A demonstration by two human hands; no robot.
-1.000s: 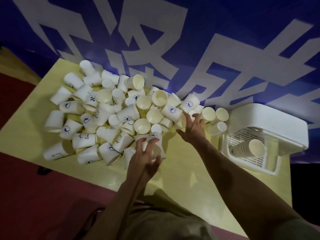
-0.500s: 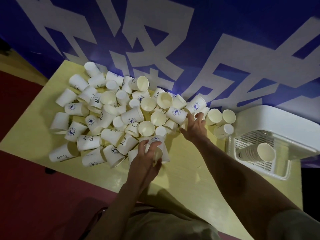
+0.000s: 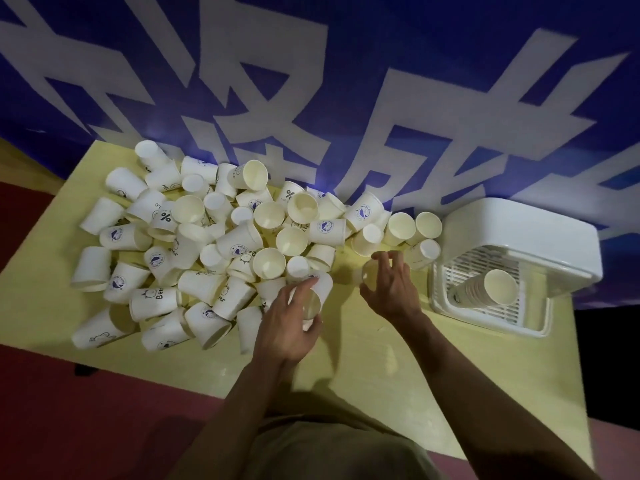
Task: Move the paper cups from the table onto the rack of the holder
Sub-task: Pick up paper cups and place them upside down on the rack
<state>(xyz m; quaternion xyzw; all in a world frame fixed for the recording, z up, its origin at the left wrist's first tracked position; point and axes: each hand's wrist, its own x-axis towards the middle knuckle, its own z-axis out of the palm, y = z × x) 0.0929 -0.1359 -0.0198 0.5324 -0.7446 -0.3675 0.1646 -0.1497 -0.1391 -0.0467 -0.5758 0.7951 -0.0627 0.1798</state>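
Several white paper cups (image 3: 239,242) lie in a heap on the left and middle of the yellow table (image 3: 363,368). My left hand (image 3: 289,323) grips a paper cup (image 3: 317,294) at the heap's near edge. My right hand (image 3: 393,287) is just right of it, fingers curled round a blurred cup (image 3: 370,274) lifted clear of the heap. The white holder (image 3: 519,244) stands at the table's right end. On its slatted rack (image 3: 460,268) a nested stack of cups (image 3: 485,292) lies on its side, mouth facing me.
Three cups (image 3: 414,228) lie between the heap and the holder. A blue banner with large white characters (image 3: 311,81) hangs behind the table. Bare table shows in front of my hands. Dark red floor (image 3: 86,410) lies at the left.
My right hand has drawn back from the heap's right edge toward me and the holder, now curled round a cup. My left hand stays on its cup.
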